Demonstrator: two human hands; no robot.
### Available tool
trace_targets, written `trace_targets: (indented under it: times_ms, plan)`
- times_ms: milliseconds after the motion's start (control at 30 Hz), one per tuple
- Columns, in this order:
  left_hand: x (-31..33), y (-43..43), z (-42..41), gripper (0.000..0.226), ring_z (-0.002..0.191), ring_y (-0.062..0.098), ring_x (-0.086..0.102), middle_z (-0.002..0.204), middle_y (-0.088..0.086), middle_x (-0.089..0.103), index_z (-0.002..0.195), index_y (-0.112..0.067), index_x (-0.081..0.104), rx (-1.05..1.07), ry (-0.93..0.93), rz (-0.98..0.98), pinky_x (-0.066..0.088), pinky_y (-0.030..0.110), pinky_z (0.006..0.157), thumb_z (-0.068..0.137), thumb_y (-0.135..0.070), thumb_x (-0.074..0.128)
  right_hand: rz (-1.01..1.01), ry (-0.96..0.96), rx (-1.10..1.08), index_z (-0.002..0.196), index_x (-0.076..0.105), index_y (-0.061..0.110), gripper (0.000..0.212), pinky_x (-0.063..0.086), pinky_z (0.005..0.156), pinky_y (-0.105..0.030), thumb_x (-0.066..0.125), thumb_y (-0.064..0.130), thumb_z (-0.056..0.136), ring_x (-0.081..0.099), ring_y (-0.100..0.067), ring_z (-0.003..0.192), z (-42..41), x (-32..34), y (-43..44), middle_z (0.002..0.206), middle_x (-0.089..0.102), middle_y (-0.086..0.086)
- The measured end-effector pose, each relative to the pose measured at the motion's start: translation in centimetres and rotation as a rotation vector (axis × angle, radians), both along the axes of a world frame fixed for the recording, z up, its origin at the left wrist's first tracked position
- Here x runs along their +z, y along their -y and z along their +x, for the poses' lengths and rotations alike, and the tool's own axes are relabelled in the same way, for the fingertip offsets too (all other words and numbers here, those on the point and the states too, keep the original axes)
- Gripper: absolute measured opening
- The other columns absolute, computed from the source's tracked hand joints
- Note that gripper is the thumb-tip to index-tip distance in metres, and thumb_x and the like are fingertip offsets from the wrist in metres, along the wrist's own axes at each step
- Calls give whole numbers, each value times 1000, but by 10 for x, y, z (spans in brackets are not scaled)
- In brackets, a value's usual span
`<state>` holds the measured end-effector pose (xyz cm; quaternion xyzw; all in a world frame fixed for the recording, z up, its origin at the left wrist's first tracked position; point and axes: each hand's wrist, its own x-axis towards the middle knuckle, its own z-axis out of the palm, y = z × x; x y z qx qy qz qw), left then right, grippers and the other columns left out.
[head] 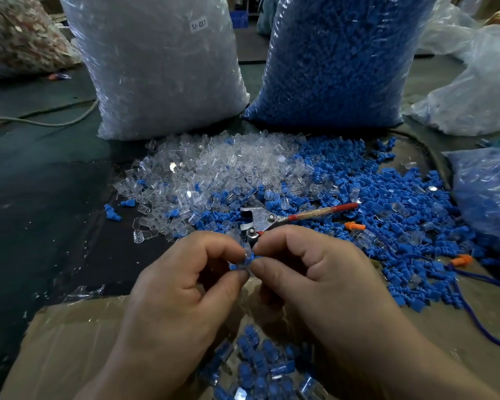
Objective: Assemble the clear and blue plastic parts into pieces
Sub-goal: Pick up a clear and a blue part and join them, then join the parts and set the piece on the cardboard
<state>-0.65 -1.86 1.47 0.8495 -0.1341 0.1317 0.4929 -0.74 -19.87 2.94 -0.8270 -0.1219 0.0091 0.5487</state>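
My left hand [182, 281] and my right hand [315, 272] meet at the centre, thumbs and forefingers pinching one small piece [247, 260] made of a clear part and a blue part pressed together. Most of that piece is hidden by my fingertips. Beyond my hands lies a heap of loose clear parts [214, 168] and, to its right, a spread of loose blue parts [387, 203]. Below my hands, several joined clear-and-blue pieces [260, 368] lie in a cardboard box [70, 342].
Red-handled metal pliers [274, 219] lie on the parts just past my fingers. A tall bag of clear parts [159, 64] and a bag of blue parts [338, 59] stand at the back. Orange earplugs on a blue cord [459, 259] lie at the right.
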Motion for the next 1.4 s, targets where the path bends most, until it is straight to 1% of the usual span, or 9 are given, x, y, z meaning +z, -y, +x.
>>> trace_targets:
  times_ms: [200, 300, 433, 633, 767, 867, 967, 1167, 1400]
  plan:
    - [1, -1, 1, 19, 83, 9, 67, 96, -14, 68, 89, -40, 66, -60, -15, 2, 50, 11, 68, 72, -44, 75, -324, 281, -17, 102, 55, 39, 11, 44, 69, -15, 50, 43, 92, 57, 2, 85, 0, 0, -4, 92, 60, 21]
    - [1, -7, 3, 29, 66, 5, 67, 80, -9, 72, 89, -39, 71, -46, -210, -127, 54, 17, 59, 71, -61, 74, -397, 422, 10, 102, 61, 31, 20, 50, 65, -27, 46, 40, 94, 59, -5, 83, -3, 4, -7, 95, 63, 15]
    - [-6, -7, 6, 23, 59, 16, 63, 71, 4, 70, 94, -33, 74, -124, -365, -319, 51, 26, 54, 72, -39, 75, -439, 458, 52, 104, 65, 20, 20, 54, 61, -40, 52, 29, 92, 62, -17, 84, -3, 5, -9, 99, 64, 5]
    - [-11, -4, 6, 24, 63, 13, 66, 74, 0, 72, 92, -34, 73, -102, -352, -295, 52, 25, 55, 70, -24, 74, -560, 442, 43, 103, 64, 25, 15, 54, 61, -33, 55, 31, 91, 60, -12, 86, -4, 4, -9, 100, 62, 9]
    - [-16, -6, 8, 23, 61, 16, 65, 71, -3, 71, 90, -38, 71, 22, -336, -233, 53, 35, 57, 76, -23, 83, -620, 472, 45, 119, 61, 22, 31, 54, 83, -39, 50, 33, 92, 56, -17, 107, 3, 0, -5, 117, 61, 4]
    - [-15, -7, 10, 24, 53, 17, 63, 65, -1, 67, 85, -36, 71, 61, -356, -293, 51, 32, 52, 74, -15, 78, -873, 302, -87, 148, 29, 33, 58, 18, 120, -46, 47, 41, 93, 15, -22, 148, 18, -4, 8, 156, 30, 3]
    - [-10, -7, 9, 27, 47, 18, 60, 58, 4, 64, 81, -30, 71, 18, -418, -388, 49, 21, 46, 77, -3, 73, -1023, 129, -134, 153, -1, 34, 73, -12, 118, -40, 39, 53, 95, -18, -20, 148, 30, -13, 22, 164, -4, 3]
    - [-8, -10, 13, 30, 48, 19, 59, 58, 7, 64, 76, -28, 72, 15, -465, -447, 49, 23, 44, 81, 2, 71, -1119, 128, -140, 143, 23, 37, 66, 17, 114, -45, 37, 66, 85, 31, -22, 129, 36, -12, 26, 141, 39, 11]
    - [-5, -14, 15, 21, 51, 21, 59, 61, 10, 64, 76, -26, 72, 47, -459, -548, 50, 25, 45, 72, -5, 73, -1023, 163, -189, 132, 40, 35, 56, 30, 100, -40, 24, 63, 86, 41, -15, 103, 32, 2, 22, 113, 54, 14]
